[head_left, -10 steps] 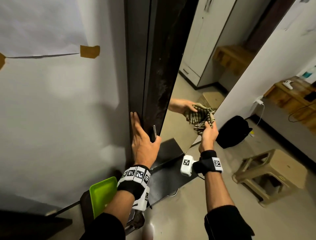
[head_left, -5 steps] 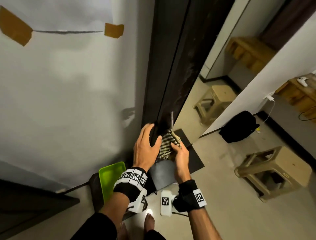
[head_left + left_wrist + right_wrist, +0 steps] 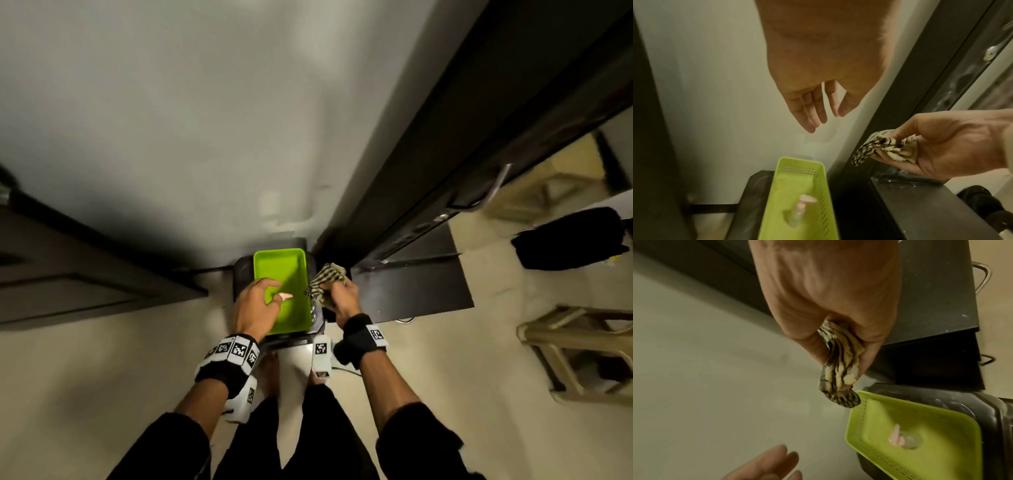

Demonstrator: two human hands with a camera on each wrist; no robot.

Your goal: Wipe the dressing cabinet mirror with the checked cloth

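bottle point(image 3: 283, 296) in basket point(image 3: 294, 260) | basket left of cabinet point(image 3: 421, 284)

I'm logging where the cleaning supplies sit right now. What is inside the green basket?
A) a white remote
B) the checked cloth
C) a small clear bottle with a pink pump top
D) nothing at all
C: a small clear pump bottle with a pink top stands inside the green basket, while the checked cloth is bunched in the right hand beside it.
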